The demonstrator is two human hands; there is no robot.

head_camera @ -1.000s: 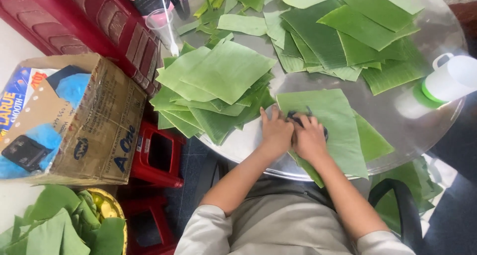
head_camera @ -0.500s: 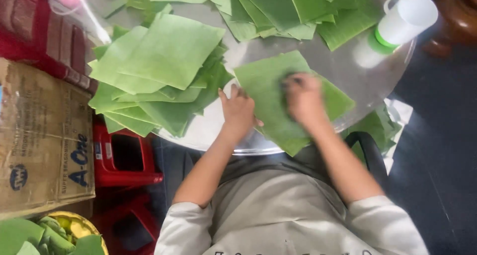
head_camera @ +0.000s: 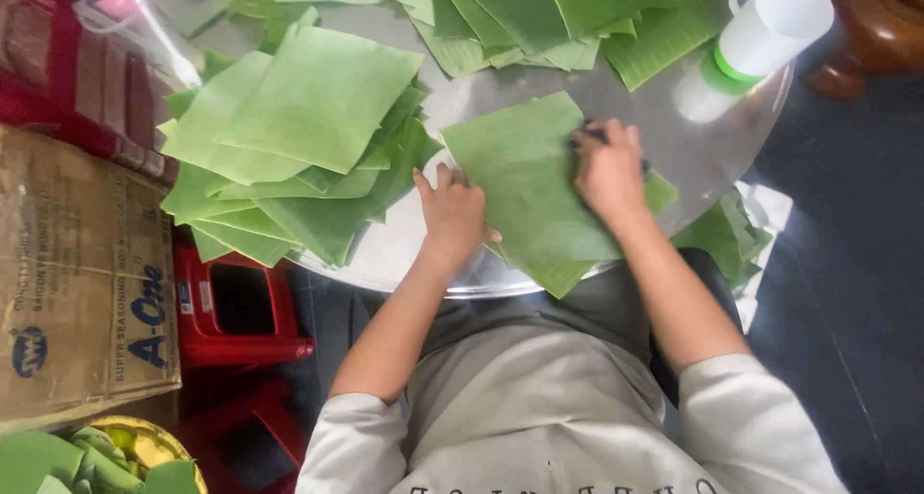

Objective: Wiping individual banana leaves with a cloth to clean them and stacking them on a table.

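A cut green leaf piece (head_camera: 534, 181) lies flat at the near edge of a round metal tray table (head_camera: 674, 138). My left hand (head_camera: 452, 210) presses on the leaf's left edge with fingers spread. My right hand (head_camera: 608, 167) rests on the leaf's right side, closed on a small dark object that is mostly hidden under the fingers. To the left lies a stack of similar green leaf squares (head_camera: 298, 138), just beside my left hand.
More leaf pieces (head_camera: 539, 13) cover the table's far side. A white mug with a green base (head_camera: 760, 37) stands at the right rim. A cardboard box (head_camera: 82, 282), red plastic stools (head_camera: 236, 306), and a bowl of leaf scraps (head_camera: 106, 456) sit at the left.
My hands have moved apart across the leaf: the left to its left edge, the right further right. The camera view has shifted closer and to the right.
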